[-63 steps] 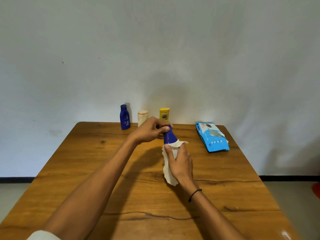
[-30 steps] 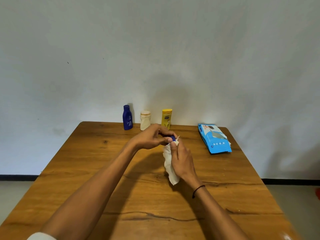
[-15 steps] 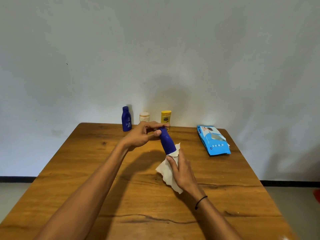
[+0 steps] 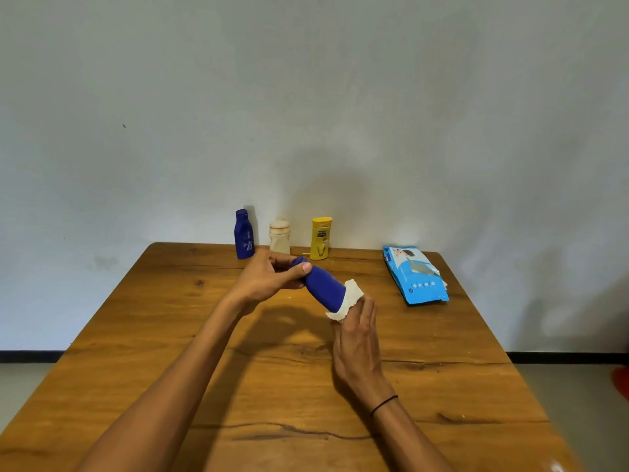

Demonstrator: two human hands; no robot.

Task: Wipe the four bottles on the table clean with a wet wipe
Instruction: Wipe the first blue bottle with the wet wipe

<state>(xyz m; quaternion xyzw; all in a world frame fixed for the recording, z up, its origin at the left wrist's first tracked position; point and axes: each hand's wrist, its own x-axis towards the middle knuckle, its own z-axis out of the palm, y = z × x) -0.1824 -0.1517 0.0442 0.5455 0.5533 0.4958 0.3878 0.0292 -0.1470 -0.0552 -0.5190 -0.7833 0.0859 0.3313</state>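
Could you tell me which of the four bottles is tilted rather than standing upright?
The blue bottle in the hands: it slants off the table, left hand holding its cap end. The small blue bottle, cream bottle and yellow bottle stand upright by the wall.

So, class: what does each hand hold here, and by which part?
The left hand grips the blue bottle by its cap end; the right hand holds the wet wipe against its base.
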